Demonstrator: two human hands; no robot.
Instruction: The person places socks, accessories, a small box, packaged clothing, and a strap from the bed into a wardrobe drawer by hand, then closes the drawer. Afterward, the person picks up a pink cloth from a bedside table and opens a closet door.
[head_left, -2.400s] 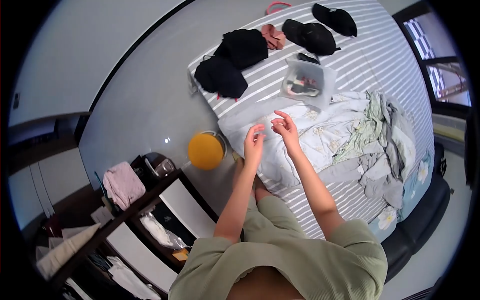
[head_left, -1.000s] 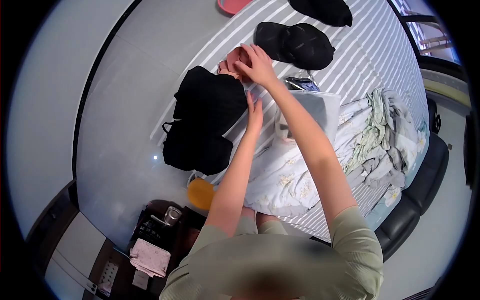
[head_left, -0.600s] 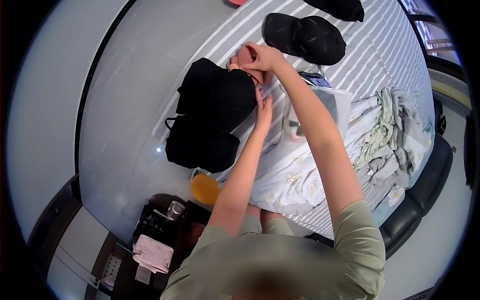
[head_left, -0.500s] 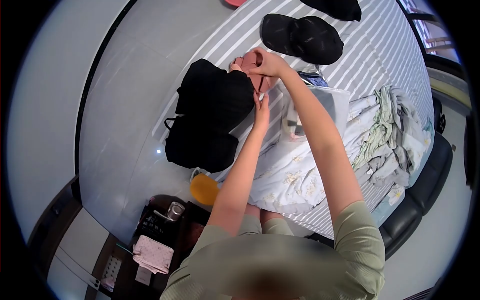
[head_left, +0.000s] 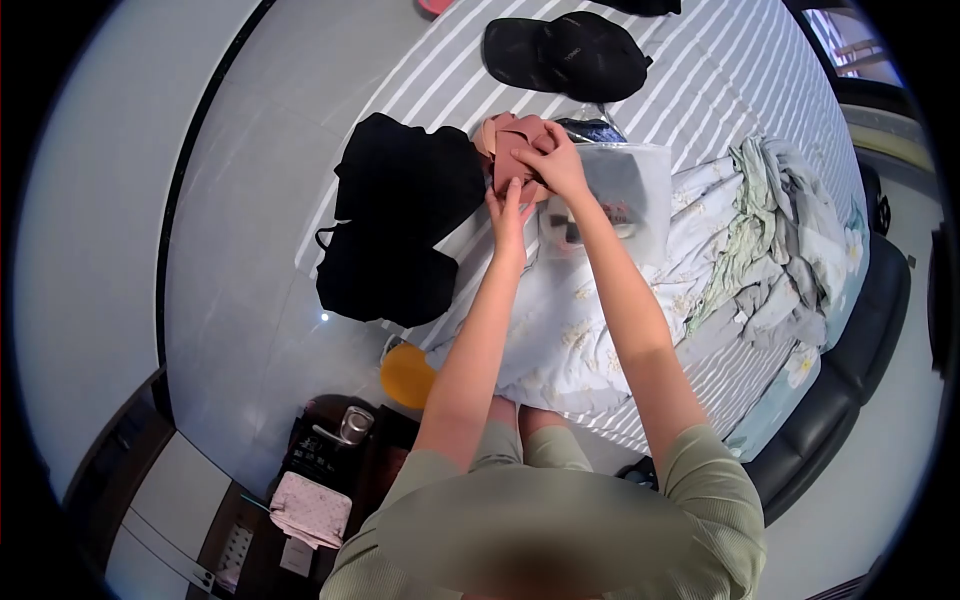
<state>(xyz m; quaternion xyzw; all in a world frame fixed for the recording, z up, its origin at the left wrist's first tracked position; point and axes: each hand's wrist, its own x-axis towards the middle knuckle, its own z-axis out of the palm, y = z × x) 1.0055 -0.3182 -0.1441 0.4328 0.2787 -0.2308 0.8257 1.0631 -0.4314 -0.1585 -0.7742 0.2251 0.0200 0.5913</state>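
Observation:
A dusty-pink piece of folded fabric (head_left: 517, 150) is between my two hands over the striped bed; its exact kind does not show. My left hand (head_left: 509, 218) grips its lower edge, fingers pointing up along it. From the right, my right hand (head_left: 556, 166) pinches the fabric, with thumb and fingers closed on it. Just left of it lies a black garment (head_left: 405, 190) with a thin strap loop. A clear plastic bag (head_left: 645, 190) with dark contents sits right of my right hand.
A black cap (head_left: 590, 58) lies beyond the hands. Crumpled floral bedding (head_left: 575, 345) covers the near right of the striped sheet (head_left: 700, 80). A yellow round object (head_left: 407, 376) is at the near left, above a dark cabinet with a metal cup (head_left: 355, 424) and pink pouch (head_left: 311, 508).
The pink fabric has been turned and bunched between my hands. My right hand has shifted down to its right side. The whole view has also moved slightly.

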